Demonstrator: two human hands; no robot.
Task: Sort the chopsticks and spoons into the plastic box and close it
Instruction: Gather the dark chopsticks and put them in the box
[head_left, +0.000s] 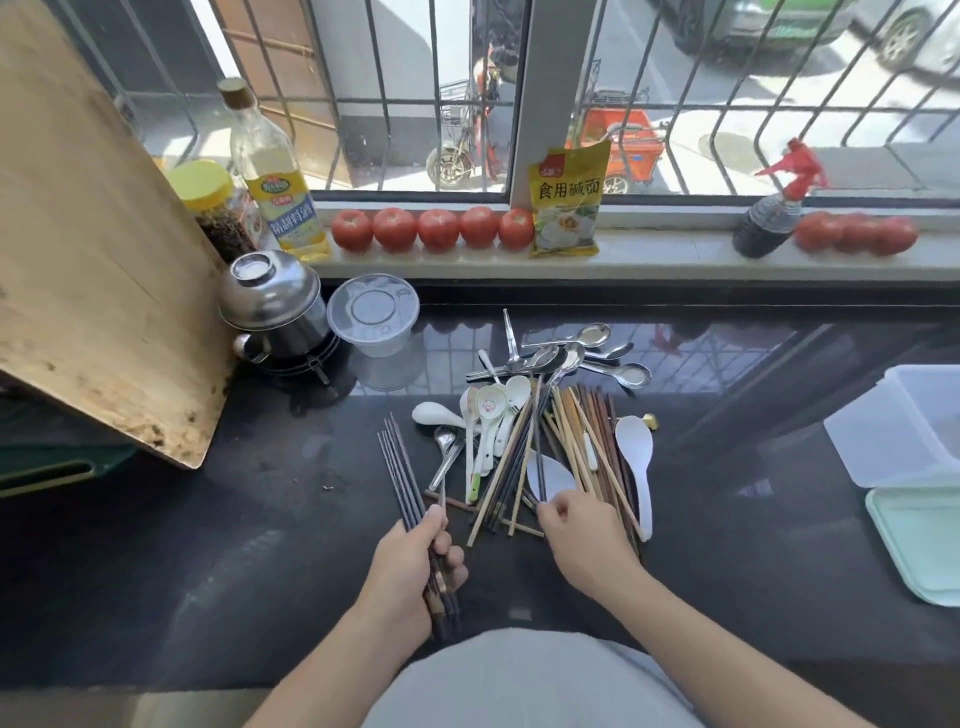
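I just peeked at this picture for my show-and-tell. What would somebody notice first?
Probably the messy pile of chopsticks and spoons in the middle of the dark counter, with the right hand picking at its near edge. Next, the left hand gripping a bundle of dark chopsticks just left of the pile. Behind, a row of red tomatoes lines the windowsill.

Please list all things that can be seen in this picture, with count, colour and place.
dark chopsticks bundle: one, dark brown, gripped by the left hand
mixed pile: chopsticks and spoons, wood, white, metal, counter centre
plastic box: one, clear, open, right edge
lid: one, pale green, before the box
tomatoes: five left, more right, red, windowsill
oil bottle: one, yellow, sill left
cutting board: one, wooden, left
left hand: holds bundle
right hand: pinches a chopstick in the pile
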